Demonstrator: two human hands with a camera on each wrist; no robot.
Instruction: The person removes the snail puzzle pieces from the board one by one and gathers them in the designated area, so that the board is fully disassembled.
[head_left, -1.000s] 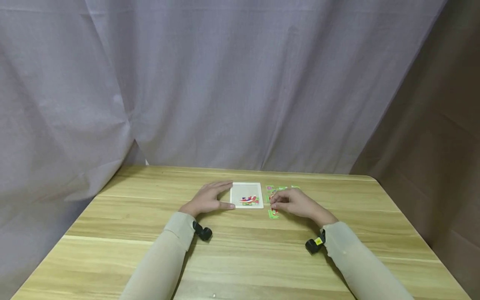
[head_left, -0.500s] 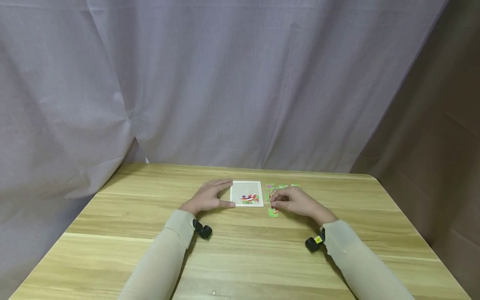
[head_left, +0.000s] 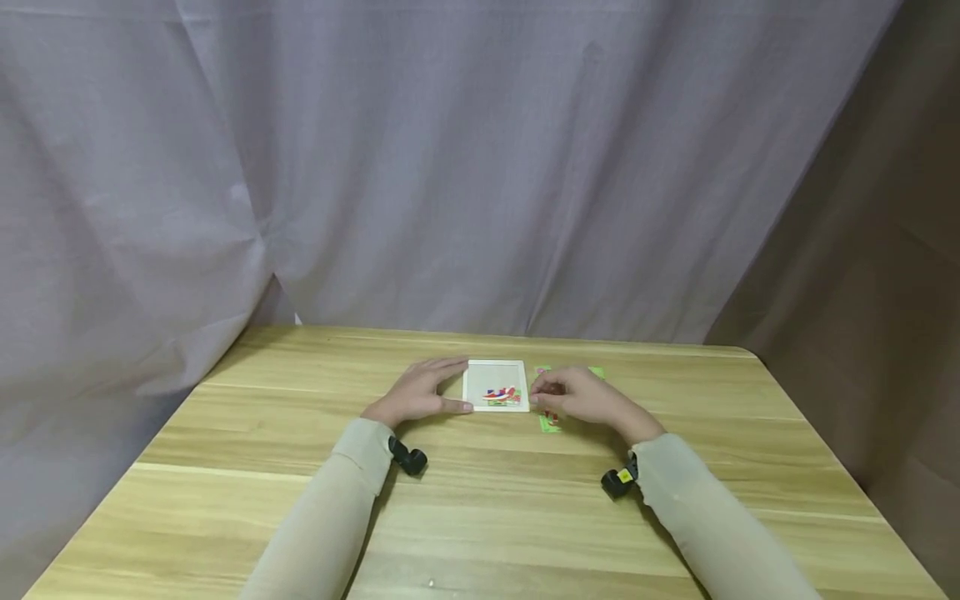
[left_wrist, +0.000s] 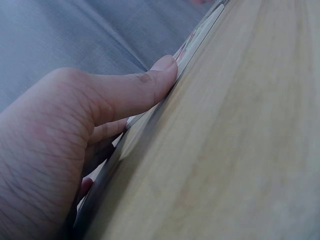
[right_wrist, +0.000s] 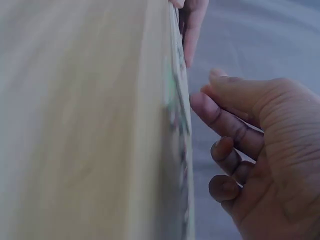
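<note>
A small white frame tray (head_left: 497, 363) lies flat on the table, with red, white, blue and green picture puzzle pieces (head_left: 501, 395) in its lower right part. My left hand (head_left: 416, 393) rests at the tray's left side, thumb at the near corner and fingers at the far one. In the left wrist view the left thumb (left_wrist: 135, 92) lies straight against the tray's edge. My right hand (head_left: 581, 394) hovers just right of the tray, thumb and fingers bent together. Whether a piece sits between those fingertips is hidden. Loose puzzle pieces (head_left: 550, 423) lie beneath and around it.
Another green piece (head_left: 597, 372) shows beyond the right hand. A light wooden table (head_left: 480, 517) carries everything. Grey curtain (head_left: 420, 167) hangs behind its far edge, and a darker cloth (head_left: 862, 292) hangs at the right.
My right hand has shifted slightly left, from over the loose pieces toward the tray's right edge. The left hand and the tray look the same, apart from a slight camera shift.
</note>
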